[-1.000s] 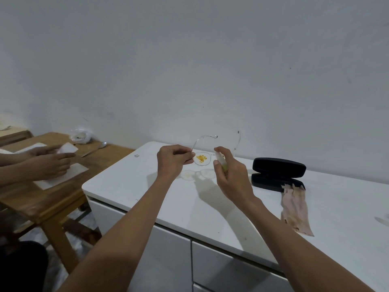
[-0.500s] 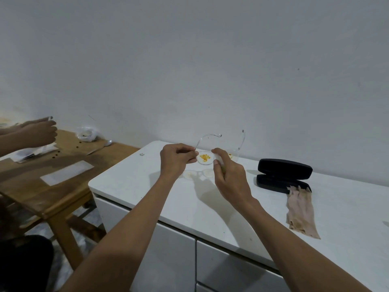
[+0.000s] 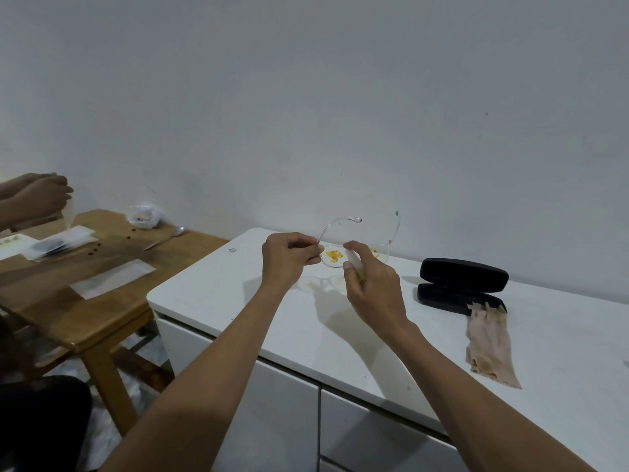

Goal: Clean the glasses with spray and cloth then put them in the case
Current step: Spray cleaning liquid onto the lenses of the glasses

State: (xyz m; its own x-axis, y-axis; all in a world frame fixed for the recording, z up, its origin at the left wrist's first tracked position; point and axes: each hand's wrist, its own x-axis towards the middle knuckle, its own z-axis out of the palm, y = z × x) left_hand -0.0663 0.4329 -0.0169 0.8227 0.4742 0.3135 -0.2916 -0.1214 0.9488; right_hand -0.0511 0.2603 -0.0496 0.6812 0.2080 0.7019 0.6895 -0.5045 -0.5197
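The left hand [image 3: 289,255] pinches the clear-framed glasses [image 3: 354,255] at one corner only, so a press on the sprayer could twist the frame or let it slip onto the white cabinet top [image 3: 340,332]. Spray aimed this close may also miss the yellow-smeared lens [image 3: 333,256] and wet the fingers [image 3: 350,247] instead. The right hand [image 3: 371,287] is curled around a small spray bottle [image 3: 355,267], index finger on top, just beside that lens. Both forearms reach forward, wrists raised above the surface. Off to the right of the grip, well apart, the open black case [image 3: 463,284] and the pinkish cloth [image 3: 490,345] wait.
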